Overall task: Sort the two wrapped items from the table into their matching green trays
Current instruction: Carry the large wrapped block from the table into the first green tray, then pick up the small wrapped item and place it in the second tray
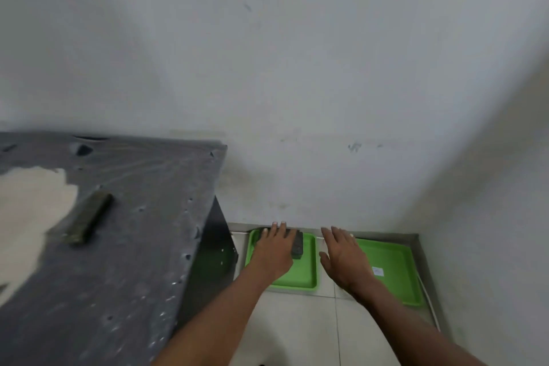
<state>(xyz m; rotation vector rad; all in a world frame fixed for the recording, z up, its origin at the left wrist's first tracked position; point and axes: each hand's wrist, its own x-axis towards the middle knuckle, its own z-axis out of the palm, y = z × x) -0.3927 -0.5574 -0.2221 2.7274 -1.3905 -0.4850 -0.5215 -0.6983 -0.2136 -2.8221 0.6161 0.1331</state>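
Two green trays lie on the tiled floor by the wall. In the left tray (306, 273) sits a dark grey wrapped block (297, 245), and my left hand (274, 249) lies flat on top of it, fingers stretched toward the wall. Whether the fingers grip the block I cannot tell. My right hand (344, 258) hovers with fingers spread, holding nothing, over the left edge of the right tray (395, 264), which carries a small white label (377, 271). A second wrapped item, a long dark greenish bar (89, 217), lies on the grey table (142, 232) at left.
The grey table top is pitted and has a large pale worn patch (32, 211) at its left. A white wall stands directly behind the trays and another wall closes in on the right. Pale floor tiles (297, 327) stretch toward me.
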